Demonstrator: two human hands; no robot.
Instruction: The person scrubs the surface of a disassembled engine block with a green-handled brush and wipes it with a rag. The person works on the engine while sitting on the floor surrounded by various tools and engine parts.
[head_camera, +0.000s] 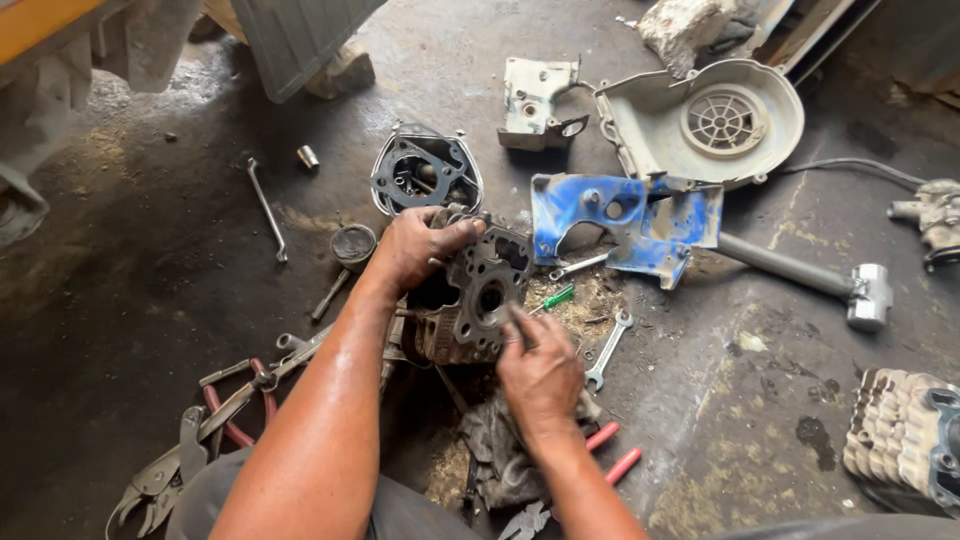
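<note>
**Both hands on greasy engine block, floor teardown**

Forearms fill head view. L hand (418, 245) grips top edge of engine block (475, 300), steadying it upright on concrete floor (120, 330). R hand (540, 372) narrow, fingertips (515, 318) on block face by centre bore. Looks like the face is being cleaned or checked; going on needs a firm hold. Spanner (606, 352), blue cover (625, 222) just beside.

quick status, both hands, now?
Left hand: closed on top of the engine block, gripping it.
Right hand: fingers on the block's face; holding anything cannot be told.
</note>
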